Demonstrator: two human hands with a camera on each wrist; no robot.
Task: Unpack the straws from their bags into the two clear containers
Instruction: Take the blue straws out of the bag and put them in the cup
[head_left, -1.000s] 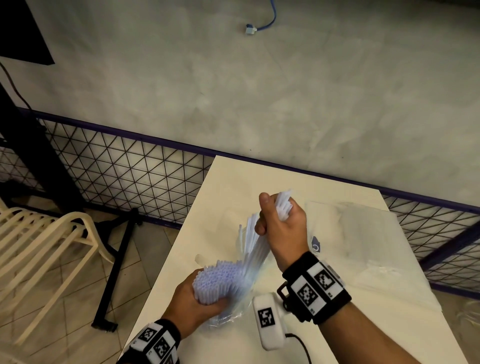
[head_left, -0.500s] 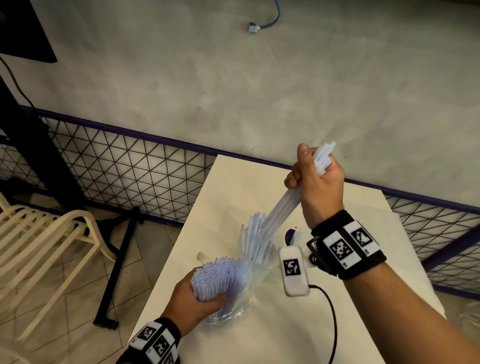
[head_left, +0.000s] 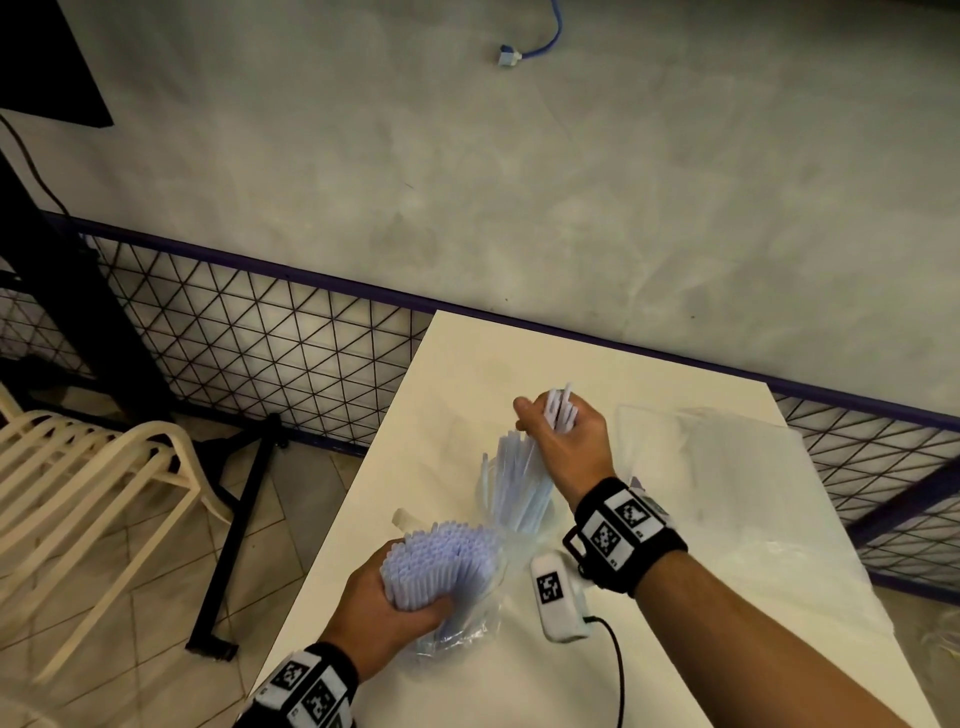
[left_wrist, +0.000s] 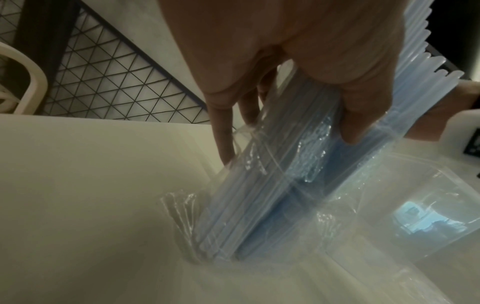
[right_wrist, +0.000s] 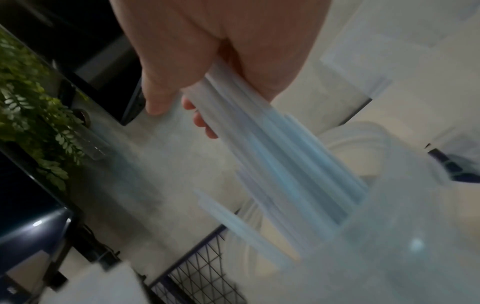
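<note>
My left hand (head_left: 400, 608) grips a thick bundle of pale blue straws (head_left: 441, 561) still inside its clear bag (head_left: 462, 634), with the bag's foot resting on the white table (head_left: 519, 364). The left wrist view shows the fingers (left_wrist: 348, 115) wrapped round that bagged bundle (left_wrist: 259, 195). A clear container (left_wrist: 420, 205) stands just to its right. My right hand (head_left: 566, 441) holds a small handful of straws (head_left: 558, 410) by their tops, and the lower ends join other upright straws (head_left: 511, 483). The right wrist view is blurred, showing the held straws (right_wrist: 272, 144).
Crumpled clear plastic (head_left: 727, 467) lies on the table's right half. A black mesh fence (head_left: 260, 338) runs behind the table, and a cream chair (head_left: 104, 467) stands at the left. The table's left edge is close to my left hand.
My right hand pulled a handful of straws up out of the bagged bundle, then came back down over the upright straws. My left hand kept its grip and place.
</note>
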